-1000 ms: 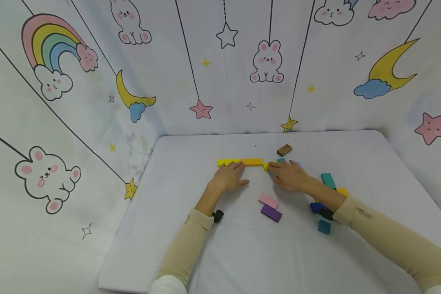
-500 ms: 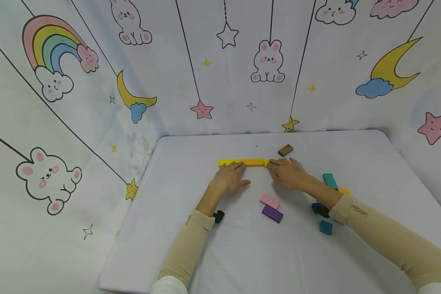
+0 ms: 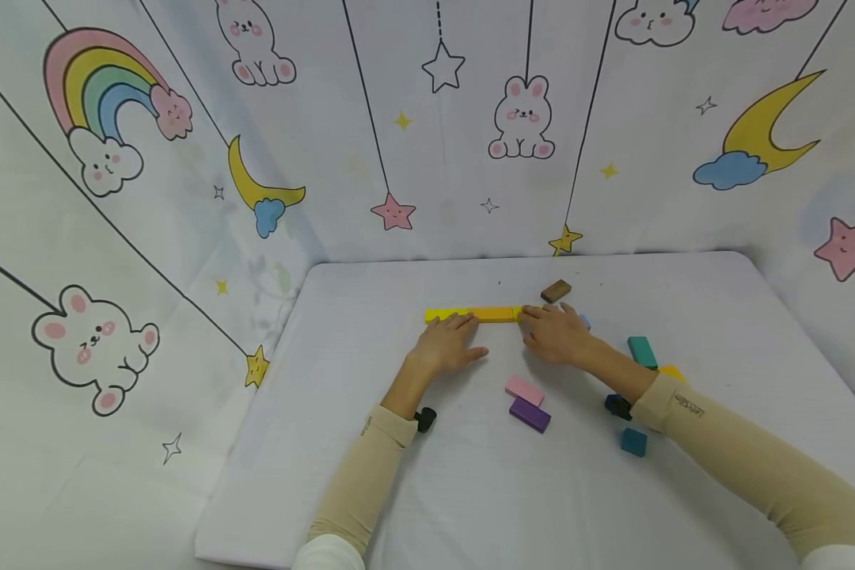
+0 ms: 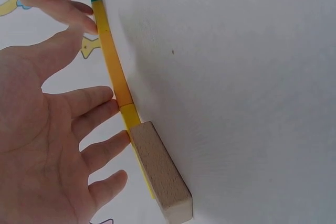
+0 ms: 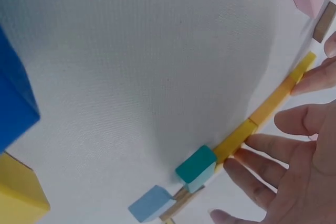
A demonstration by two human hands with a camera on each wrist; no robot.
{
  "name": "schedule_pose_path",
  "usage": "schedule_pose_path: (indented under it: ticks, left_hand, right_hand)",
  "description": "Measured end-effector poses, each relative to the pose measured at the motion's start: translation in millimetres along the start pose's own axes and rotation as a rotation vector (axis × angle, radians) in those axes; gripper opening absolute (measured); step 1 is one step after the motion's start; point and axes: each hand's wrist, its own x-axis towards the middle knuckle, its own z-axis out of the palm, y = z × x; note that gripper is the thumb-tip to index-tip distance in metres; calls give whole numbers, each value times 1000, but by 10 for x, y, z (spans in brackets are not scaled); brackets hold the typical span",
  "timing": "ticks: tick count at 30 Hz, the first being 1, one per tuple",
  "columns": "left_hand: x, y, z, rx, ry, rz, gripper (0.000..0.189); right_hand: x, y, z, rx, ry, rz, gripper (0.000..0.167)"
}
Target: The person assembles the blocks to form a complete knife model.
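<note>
A straight row of yellow and orange blocks (image 3: 473,315) lies across the far middle of the white table (image 3: 470,491). My left hand (image 3: 450,336) rests flat, its straight fingers touching the row's left part (image 4: 113,72). A plain wooden block (image 4: 160,179) lies against the row by those fingers; the hand hides it in the head view. My right hand (image 3: 549,328) has straight fingers too, and the fingertips (image 5: 252,148) press the row's right end. A teal block (image 5: 197,167) and a light blue block (image 5: 151,203) sit just past that end.
A brown block (image 3: 555,290) lies behind the right hand. Pink (image 3: 523,389) and purple (image 3: 530,414) blocks sit in front of the hands. Teal (image 3: 641,351), dark blue (image 3: 616,405) and small teal (image 3: 633,442) blocks lie around the right forearm. Patterned cloth walls close off the back and sides.
My right hand has slid a little left and forward, bringing the end yellow block flush with the row. The left hand has stayed put.
</note>
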Motion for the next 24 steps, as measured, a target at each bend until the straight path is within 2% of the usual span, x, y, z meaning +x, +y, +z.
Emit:
schedule_pose_path:
  ticks: [7,11,14,18,24]
  left_hand:
    - [10,9,-16,-5,0,-1,75]
    - [19,13,-2,-9,-3,-3,75]
    - [26,12,12,-13,-3,0,75]
    - [22,13,14,-18,-4,-1,75]
    - [24,1,18,-11,6,0,76]
  right_hand:
    - [-8,-9,-41,28,-15,4,51]
    - [-21,31,-53,109,27,-6,48]
    - [-27,109,-67,191,89,2,44]
    - [-32,253,-111,247,148,22,41]
    - [-16,458,-147,252,150,19,43]
